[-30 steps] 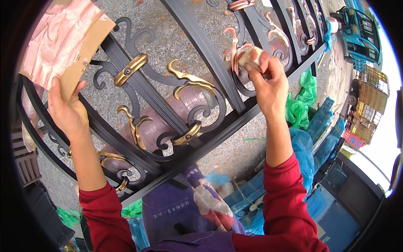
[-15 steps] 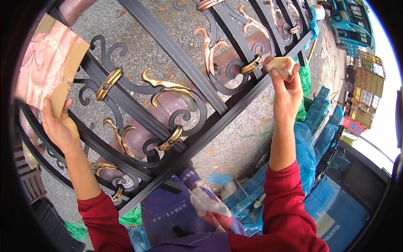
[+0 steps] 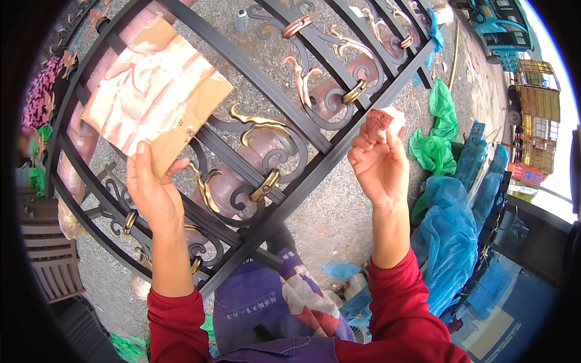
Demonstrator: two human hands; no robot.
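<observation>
My left hand (image 3: 154, 193) grips the lower edge of a piece of cardboard (image 3: 215, 94), its face smeared with shiny pink-copper paint. Between the fingers of my raised right hand (image 3: 384, 169) is a small sponge (image 3: 381, 122) with a reddish-brown face. Below both hands lies a black metal gate panel (image 3: 245, 239) with bars and scrolls. Some of its ornaments are gold, like the leaf-shaped one (image 3: 257, 125); others are copper-pink, like the collar (image 3: 297, 26). The cardboard hides part of the panel, and the sponge is apart from the bars.
Plastic-wrapped rolls (image 3: 233, 166) lie under the panel. Blue netting (image 3: 448, 227) and green plastic (image 3: 439, 145) are heaped at the right. A spray can (image 3: 241, 21) stands beyond the bars. A slatted wooden seat (image 3: 51, 263) is at the left, and a teal vehicle (image 3: 505, 27) at the far right.
The cardboard has come right and inward with my left hand, covering more of the bars. My right hand has moved left and lower, turning the sponge's reddish face into view.
</observation>
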